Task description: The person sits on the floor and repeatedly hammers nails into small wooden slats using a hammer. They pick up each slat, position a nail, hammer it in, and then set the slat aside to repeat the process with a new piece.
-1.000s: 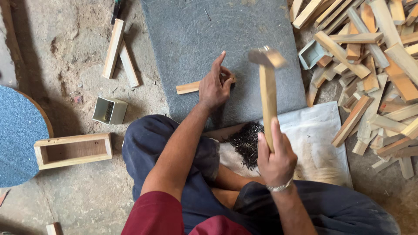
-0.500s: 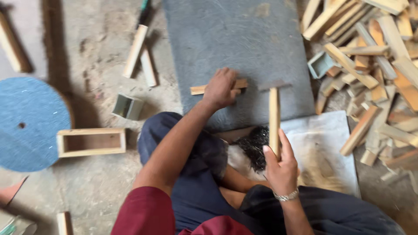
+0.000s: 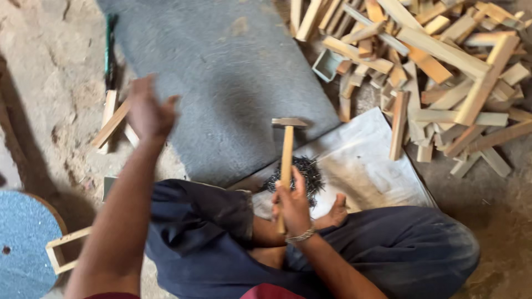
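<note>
The right hand [image 3: 292, 205] grips a wooden-handled hammer [image 3: 287, 148] upright above the dark nail pile [image 3: 303, 173] on the white sheet [image 3: 366, 166], while the left hand [image 3: 147, 113], blurred and open, reaches left toward wood strips [image 3: 111, 123] beside the grey slab [image 3: 221, 72].

Heap of wooden offcuts [image 3: 443, 72], round blue disc [image 3: 22, 243]

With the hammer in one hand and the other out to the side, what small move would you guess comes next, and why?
Probably the left hand closes on one of the pale wooden strips on the dirt floor beside the grey stone slab. It hangs open and blurred right above them, holding nothing, while the right hand grips the wooden-handled hammer upright over the pile of dark nails.
</note>
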